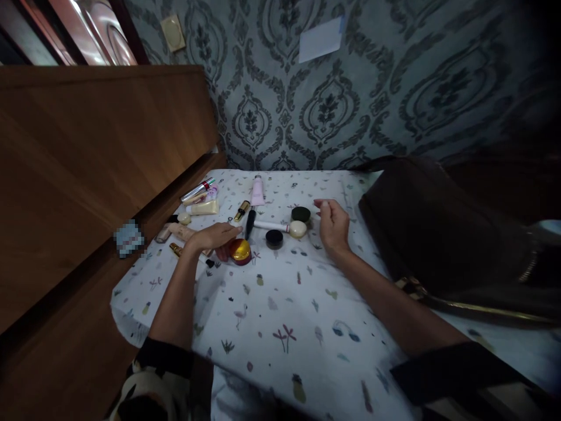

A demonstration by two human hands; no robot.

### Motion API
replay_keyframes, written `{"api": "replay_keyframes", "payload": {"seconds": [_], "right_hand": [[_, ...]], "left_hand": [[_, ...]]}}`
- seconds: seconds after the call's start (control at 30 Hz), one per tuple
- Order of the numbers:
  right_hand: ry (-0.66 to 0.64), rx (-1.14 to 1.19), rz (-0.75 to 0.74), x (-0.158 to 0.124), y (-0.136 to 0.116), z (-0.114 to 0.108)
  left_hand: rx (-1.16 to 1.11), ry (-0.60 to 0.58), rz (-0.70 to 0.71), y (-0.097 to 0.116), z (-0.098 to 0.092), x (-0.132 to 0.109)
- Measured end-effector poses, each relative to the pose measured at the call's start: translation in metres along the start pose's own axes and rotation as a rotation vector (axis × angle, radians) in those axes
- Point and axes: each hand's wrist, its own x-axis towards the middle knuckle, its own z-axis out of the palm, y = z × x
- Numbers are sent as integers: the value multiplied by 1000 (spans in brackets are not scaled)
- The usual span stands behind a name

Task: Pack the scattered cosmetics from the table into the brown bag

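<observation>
My left hand (pixel 214 237) reaches in from the left, its thumb and fingers around the near and far sides of a red jar with a gold lid (pixel 241 251). The jar rests on the printed cloth. Loosely curled, my right hand (pixel 335 225) hovers at the right of the cosmetics with nothing visible in it. Nearest to it are a dark green round container (pixel 301 214) and a cream-coloured round one (pixel 298 228). Between the hands lie a black round pot (pixel 274 238), a white stick (pixel 270 225) and a black slender item (pixel 250 224).
Farther back lie a pink tube (pixel 258 191), a gold-and-black lipstick (pixel 242 210), a cream tube (pixel 203 208) and a silver tube (pixel 195 190). A large brown bag (pixel 438 234) stands on the right. A wooden panel (pixel 100 146) borders the left; a patterned wall (pixel 284 99) is behind.
</observation>
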Motion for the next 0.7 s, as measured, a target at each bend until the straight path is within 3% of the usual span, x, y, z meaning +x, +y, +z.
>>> {"api": "replay_keyframes", "payload": {"seconds": [0.13,0.23,0.33,0.43,0.53,0.6,0.7], "right_hand": [[28,76,-65,-23,-28,-9],[-91,173,5,-53,-48,-17],[-244,245,104,-80,-61,-27],[-338,244,165,-94,-70,-42],[-342,214,208,-98,-74,-58],[-321,208,250,-99,-73,-67],[-245,288,355,-103,-66,-74]], "left_hand": [[-135,-221,85,12,13,-2],[-252,-403,201,23,29,1],[-340,-497,290,32,47,5],[-392,-536,427,37,61,8],[-383,-570,581,45,76,4],[-384,-534,635,50,87,-1],[-398,-385,655,56,109,-5]]}}
